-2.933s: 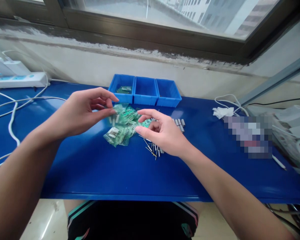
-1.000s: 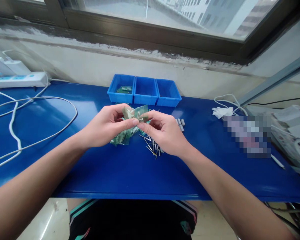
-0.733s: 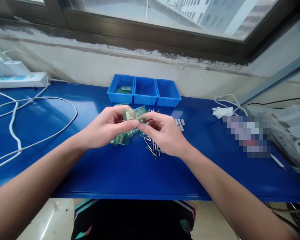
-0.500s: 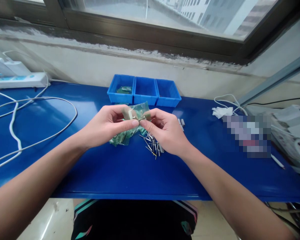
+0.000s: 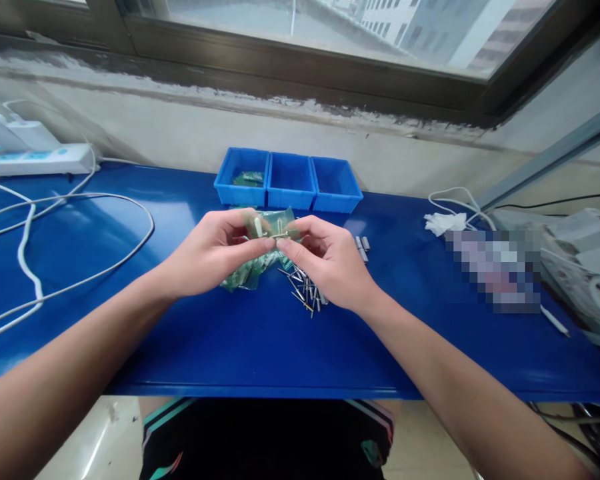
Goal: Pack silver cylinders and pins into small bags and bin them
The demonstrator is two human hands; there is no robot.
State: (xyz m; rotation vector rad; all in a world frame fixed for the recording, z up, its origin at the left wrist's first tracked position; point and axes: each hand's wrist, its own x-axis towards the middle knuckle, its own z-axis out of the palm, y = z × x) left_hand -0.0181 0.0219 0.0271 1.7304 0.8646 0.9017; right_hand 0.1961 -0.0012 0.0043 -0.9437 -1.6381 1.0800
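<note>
Between my two hands is a greenish clear plastic bag (image 5: 283, 217) with several small metal pins inside. My left hand (image 5: 225, 250) pinches its left side, fingers behind the film and thumb in front. On the other side my right hand (image 5: 330, 260) grips the bag the same way, thumb tips nearly meeting below the pins. More green plastic bags (image 5: 243, 275) lie under the hands on the table. A loose pile of thin metal pins (image 5: 305, 288) sits below my right hand, partly hidden by it. Short metal cylinders (image 5: 363, 247) rest just right of that hand.
Three joined blue bins (image 5: 290, 193) stand against the wall; the left one contains green plastic. White cables (image 5: 33, 233) and a power strip (image 5: 40, 160) occupy the left. At right are a crumpled tissue (image 5: 444, 224), a blurred-out object (image 5: 500, 270) and a white pen (image 5: 555, 321).
The bag's top edge has dipped slightly, and the pins inside have shifted a little. Both hands keep their pinch in nearly the same place.
</note>
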